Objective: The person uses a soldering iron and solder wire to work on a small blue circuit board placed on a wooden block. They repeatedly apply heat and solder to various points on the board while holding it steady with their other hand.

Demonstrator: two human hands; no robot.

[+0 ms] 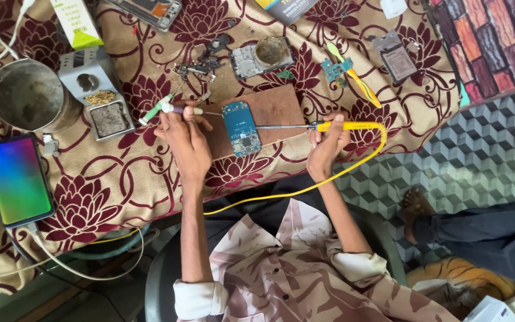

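A blue phone circuit board [241, 127] lies on a brown wooden block [269, 116] in the middle of the cloth-covered table. My left hand [185, 136] sits just left of the board and holds a thin purple-handled tool [181, 110] whose fine tip points at the board's upper left. My right hand [326, 143] is to the right of the block and grips a yellow soldering iron [346, 126]. Its long metal tip [281, 126] reaches the board's right edge, and its yellow cord [305, 189] loops down toward my lap.
A phone with a rainbow screen [18, 179] lies at the left, beside a metal cup [26, 94] and a grey iron stand with sponge [104, 113]. Phone parts, a small board [262, 56] and a yellow pry tool [359, 80] lie behind the block. Another person's foot [415, 206] rests at right.
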